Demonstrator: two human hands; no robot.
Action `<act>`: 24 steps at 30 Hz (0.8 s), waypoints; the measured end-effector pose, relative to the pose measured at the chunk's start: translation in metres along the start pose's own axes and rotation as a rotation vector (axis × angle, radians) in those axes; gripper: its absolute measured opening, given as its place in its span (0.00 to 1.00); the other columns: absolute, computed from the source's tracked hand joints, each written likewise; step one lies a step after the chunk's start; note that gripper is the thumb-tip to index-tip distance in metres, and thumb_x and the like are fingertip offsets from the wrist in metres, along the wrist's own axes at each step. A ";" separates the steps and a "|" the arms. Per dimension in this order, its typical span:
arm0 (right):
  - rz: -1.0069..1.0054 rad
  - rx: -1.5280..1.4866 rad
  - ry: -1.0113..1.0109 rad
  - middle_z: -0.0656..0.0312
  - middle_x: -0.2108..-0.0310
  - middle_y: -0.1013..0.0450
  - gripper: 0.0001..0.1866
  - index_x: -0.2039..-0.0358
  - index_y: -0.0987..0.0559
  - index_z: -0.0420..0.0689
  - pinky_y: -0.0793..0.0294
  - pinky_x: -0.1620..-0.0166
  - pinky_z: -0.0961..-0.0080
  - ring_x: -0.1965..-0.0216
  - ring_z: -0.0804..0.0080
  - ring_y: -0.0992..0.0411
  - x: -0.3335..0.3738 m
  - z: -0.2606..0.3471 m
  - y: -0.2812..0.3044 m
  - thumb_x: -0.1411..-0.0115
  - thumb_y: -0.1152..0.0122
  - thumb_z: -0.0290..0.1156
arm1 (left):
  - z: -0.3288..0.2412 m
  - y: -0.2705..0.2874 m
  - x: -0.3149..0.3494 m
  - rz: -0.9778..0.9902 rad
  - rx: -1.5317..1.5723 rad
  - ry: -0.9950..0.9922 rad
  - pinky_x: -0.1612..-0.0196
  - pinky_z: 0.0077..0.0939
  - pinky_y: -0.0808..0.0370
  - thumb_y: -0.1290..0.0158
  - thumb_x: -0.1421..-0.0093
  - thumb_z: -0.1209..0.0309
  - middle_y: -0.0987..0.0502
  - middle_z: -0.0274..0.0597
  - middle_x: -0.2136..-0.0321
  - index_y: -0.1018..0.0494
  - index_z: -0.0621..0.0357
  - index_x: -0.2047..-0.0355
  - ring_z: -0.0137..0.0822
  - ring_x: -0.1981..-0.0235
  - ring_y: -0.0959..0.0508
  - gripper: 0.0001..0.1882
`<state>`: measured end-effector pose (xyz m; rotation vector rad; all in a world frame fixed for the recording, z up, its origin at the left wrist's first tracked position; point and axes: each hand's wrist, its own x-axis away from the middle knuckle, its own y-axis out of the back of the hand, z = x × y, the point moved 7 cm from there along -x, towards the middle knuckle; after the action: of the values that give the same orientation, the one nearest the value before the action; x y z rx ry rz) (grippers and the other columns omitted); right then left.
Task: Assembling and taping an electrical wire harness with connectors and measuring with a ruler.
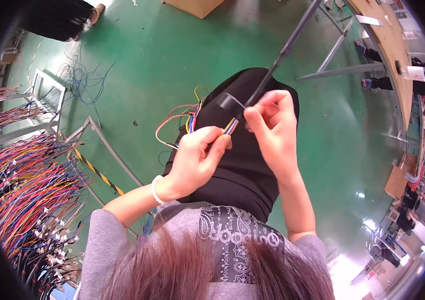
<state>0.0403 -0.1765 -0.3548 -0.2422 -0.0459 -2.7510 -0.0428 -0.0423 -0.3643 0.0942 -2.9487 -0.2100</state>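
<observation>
My left hand (196, 159) pinches a bundle of coloured wires (230, 126), blue, yellow and white among them, over my lap. Loose wire ends (191, 118) fan out past its far side. From the bundle a black-wrapped cable (285, 50) runs away to the upper right. Beside this cable, my right hand (276, 137) has thumb and fingers closed on a strip of black tape. The strip leads to a tape roll (226, 102) just left of the cable, above my dark-clothed legs. Exactly where the tape meets the bundle is hidden by the fingers.
Many coloured wire harnesses (37, 185) hang over a rack at left, near a metal frame (105, 140). Tangled blue wires (80, 80) lie on the green floor. A wooden table (380, 35) with a bottle (417, 73) stands at right; a cardboard box (195, 6) lies ahead.
</observation>
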 end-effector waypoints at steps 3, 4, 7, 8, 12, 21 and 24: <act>0.012 -0.401 -0.183 0.59 0.62 0.29 0.12 0.59 0.33 0.44 0.24 0.62 0.79 0.64 0.74 0.27 -0.007 -0.037 -0.028 0.36 0.40 0.33 | 0.012 -0.010 0.006 0.050 0.162 0.090 0.76 0.18 0.40 0.50 0.34 0.72 0.30 0.27 0.80 0.26 0.65 0.70 0.17 0.78 0.37 0.10; 0.003 -0.602 -0.212 0.54 0.57 0.29 0.13 0.58 0.32 0.43 0.21 0.57 0.74 0.59 0.68 0.25 -0.008 -0.046 -0.042 0.35 0.41 0.35 | 0.012 -0.011 0.006 0.053 0.159 0.091 0.76 0.18 0.40 0.50 0.34 0.72 0.30 0.27 0.80 0.26 0.65 0.70 0.17 0.78 0.37 0.10; 0.142 -0.801 -0.193 0.48 0.46 0.32 0.17 0.56 0.29 0.41 0.20 0.51 0.60 0.48 0.57 0.28 -0.010 -0.065 -0.047 0.34 0.44 0.42 | 0.014 -0.015 -0.002 0.107 0.410 0.171 0.68 0.15 0.37 0.51 0.32 0.70 0.28 0.29 0.74 0.26 0.67 0.68 0.18 0.72 0.34 0.12; 0.153 -0.777 -0.185 0.48 0.46 0.32 0.18 0.57 0.29 0.41 0.20 0.52 0.59 0.48 0.56 0.28 -0.005 -0.067 -0.048 0.35 0.43 0.44 | 0.017 -0.013 -0.003 0.106 0.407 0.175 0.68 0.15 0.37 0.51 0.32 0.70 0.28 0.29 0.74 0.26 0.67 0.68 0.18 0.72 0.34 0.12; -0.025 -0.341 0.047 0.53 0.53 0.31 0.17 0.68 0.26 0.38 0.27 0.58 0.73 0.57 0.69 0.28 0.038 -0.062 -0.011 0.35 0.42 0.42 | 0.019 -0.006 -0.004 0.046 0.289 0.146 0.76 0.19 0.38 0.51 0.33 0.71 0.28 0.29 0.79 0.26 0.66 0.72 0.19 0.78 0.35 0.12; -0.010 -0.199 -0.178 0.64 0.66 0.28 0.16 0.53 0.31 0.41 0.30 0.66 0.83 0.68 0.81 0.29 0.016 -0.035 -0.005 0.42 0.39 0.21 | -0.002 -0.009 0.003 -0.027 -0.164 -0.150 0.76 0.27 0.35 0.47 0.39 0.76 0.29 0.43 0.80 0.27 0.66 0.71 0.33 0.80 0.31 0.05; 0.120 -0.351 -0.217 0.60 0.57 0.29 0.16 0.54 0.29 0.41 0.28 0.56 0.76 0.58 0.75 0.28 0.000 -0.052 -0.025 0.40 0.39 0.31 | 0.011 -0.011 -0.002 0.079 0.134 0.076 0.73 0.19 0.37 0.50 0.34 0.72 0.28 0.33 0.78 0.27 0.66 0.72 0.20 0.76 0.33 0.11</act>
<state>0.0224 -0.1569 -0.4056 -0.6159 0.3834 -2.5859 -0.0424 -0.0514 -0.3774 0.0034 -2.8808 0.0018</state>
